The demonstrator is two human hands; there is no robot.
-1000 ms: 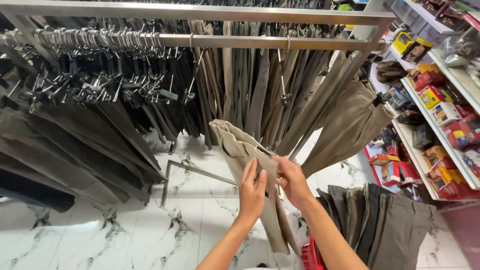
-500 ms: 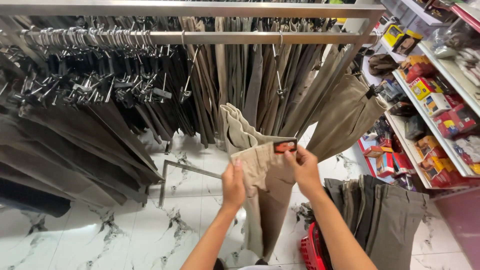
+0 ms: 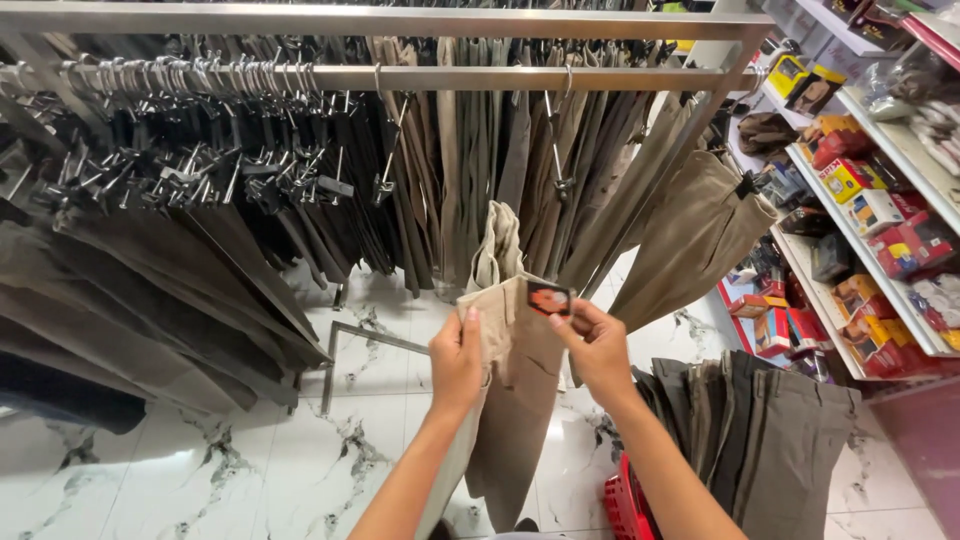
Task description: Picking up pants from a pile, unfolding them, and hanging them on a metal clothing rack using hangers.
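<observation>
My left hand (image 3: 455, 362) and right hand (image 3: 600, 348) both grip one pair of beige cotton trousers (image 3: 515, 400) at the waistband, my right fingers pinching its one dark cardboard tag (image 3: 548, 298). Beyond, two metal rails (image 3: 500, 78) carry many hanging trousers.

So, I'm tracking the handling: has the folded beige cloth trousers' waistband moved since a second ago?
Yes. The beige trousers rose towards the metal hanging rail, waistband now spread between both hands.
</observation>
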